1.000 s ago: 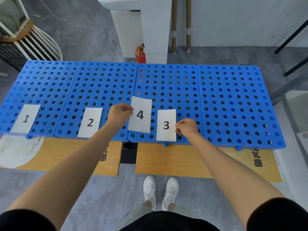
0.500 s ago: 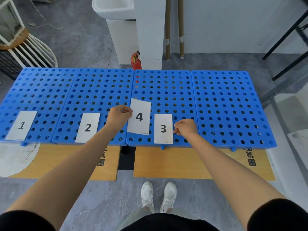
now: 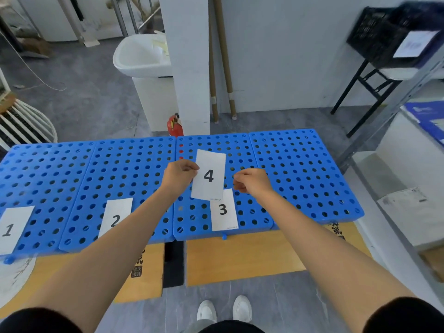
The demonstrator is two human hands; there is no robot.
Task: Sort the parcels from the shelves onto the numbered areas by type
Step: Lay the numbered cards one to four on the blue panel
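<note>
The left hand [image 3: 180, 175] pinched the card marked 4 [image 3: 209, 176]; the right hand [image 3: 252, 182], curled and empty, hung just beside that pinch.

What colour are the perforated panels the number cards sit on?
Bright blue, with rows of round holes; the panels show best in the head view.

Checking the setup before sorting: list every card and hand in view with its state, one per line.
Card 4, held above the panels, pinched at its left edge by the left hand.
Card 3, flat on the blue panels, unheld.
Card 2, flat, partly hidden by the left forearm.
Card 1, flat, cut by the frame edge.
Right hand, fingers curled, holding nothing, just right of card 4.
</note>
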